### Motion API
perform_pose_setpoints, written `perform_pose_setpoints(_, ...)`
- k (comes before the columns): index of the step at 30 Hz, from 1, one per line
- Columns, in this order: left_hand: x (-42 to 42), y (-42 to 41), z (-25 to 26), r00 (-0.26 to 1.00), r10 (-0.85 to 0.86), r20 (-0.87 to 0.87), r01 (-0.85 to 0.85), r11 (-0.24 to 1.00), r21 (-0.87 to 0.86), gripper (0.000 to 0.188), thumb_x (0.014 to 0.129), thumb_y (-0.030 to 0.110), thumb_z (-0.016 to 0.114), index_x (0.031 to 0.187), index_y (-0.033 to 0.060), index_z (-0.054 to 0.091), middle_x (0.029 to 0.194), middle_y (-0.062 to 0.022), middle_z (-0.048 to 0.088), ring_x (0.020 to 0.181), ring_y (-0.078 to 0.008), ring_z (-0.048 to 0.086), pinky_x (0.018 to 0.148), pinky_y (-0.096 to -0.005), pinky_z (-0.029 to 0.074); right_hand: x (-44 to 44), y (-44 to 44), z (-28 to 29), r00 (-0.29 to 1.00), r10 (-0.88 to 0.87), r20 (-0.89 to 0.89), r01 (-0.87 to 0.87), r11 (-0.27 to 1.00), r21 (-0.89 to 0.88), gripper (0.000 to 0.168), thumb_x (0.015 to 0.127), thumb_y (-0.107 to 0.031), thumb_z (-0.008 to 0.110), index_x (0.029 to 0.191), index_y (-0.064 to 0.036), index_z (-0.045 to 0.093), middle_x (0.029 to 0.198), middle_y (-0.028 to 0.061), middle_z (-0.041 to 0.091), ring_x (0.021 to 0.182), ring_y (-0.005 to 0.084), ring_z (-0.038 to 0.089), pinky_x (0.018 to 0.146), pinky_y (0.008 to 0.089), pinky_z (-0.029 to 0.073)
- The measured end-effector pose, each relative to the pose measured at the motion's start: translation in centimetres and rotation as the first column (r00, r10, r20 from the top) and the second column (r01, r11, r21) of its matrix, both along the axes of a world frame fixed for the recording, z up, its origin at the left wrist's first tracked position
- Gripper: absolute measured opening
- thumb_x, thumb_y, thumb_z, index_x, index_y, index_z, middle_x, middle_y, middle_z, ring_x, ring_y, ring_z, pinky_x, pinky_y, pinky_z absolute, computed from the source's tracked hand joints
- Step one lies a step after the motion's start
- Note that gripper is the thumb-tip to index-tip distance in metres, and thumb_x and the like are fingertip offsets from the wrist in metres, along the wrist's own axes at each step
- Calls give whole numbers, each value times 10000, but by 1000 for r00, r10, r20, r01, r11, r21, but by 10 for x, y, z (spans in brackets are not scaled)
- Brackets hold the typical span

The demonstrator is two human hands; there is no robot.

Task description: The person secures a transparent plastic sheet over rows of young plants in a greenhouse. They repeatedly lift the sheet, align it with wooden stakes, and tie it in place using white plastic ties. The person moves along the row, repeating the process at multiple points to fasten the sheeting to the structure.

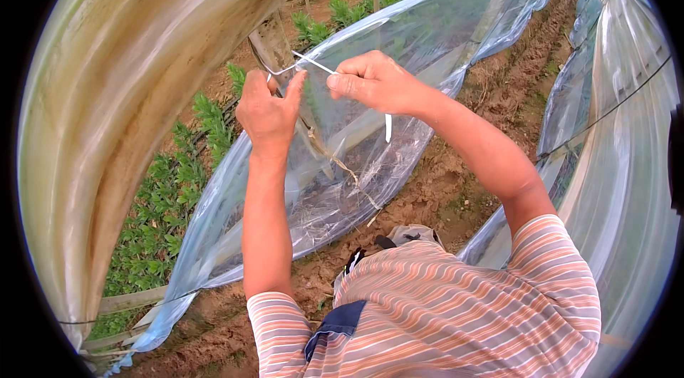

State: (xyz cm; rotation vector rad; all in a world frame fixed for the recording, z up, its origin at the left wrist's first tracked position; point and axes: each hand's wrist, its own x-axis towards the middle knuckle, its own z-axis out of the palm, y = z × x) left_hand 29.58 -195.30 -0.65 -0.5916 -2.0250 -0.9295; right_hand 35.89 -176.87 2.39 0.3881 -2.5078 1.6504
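Note:
A thin white plastic strap crosses itself in front of a post at the upper edge of a clear plastic film. Between thumb and curled fingers, my right hand pinches one length of it; a loose white tail hangs below that hand. My left hand is curled at the strap's other part, close to the post, its thumb raised beside the crossing. Some of its fingertips are hidden. Behind the left hand, a dry brown stem or twine runs down across the film.
Rolled, soiled plastic sheeting arches over the left side. Green plants grow in rows beyond the film. Bare brown soil lies at my feet. More clear sheeting, crossed by a dark cord, stands on the right.

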Motion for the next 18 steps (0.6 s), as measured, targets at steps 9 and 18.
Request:
perform_pose_setpoints(9,-16,-28,13,614,-778,135,141,277,951,215,861,216,650,887,69,495,597,35,390,451,-51,299,391,-220,188,-21,27,10,945,199,261,-137,962,-238,343,872,-365,611,745,-47,637,677,-28,555,546,64,401,494,252,328)
perform_pose_setpoints(18,9,16,-4,975,-90,-201,21,946,-324,295,755,144,720,986,79,548,603,-61,571,506,-182,567,446,-306,434,-14,17,-3,967,181,179,-144,969,-203,340,885,-370,597,730,-69,626,599,-64,461,506,31,323,455,236,250)
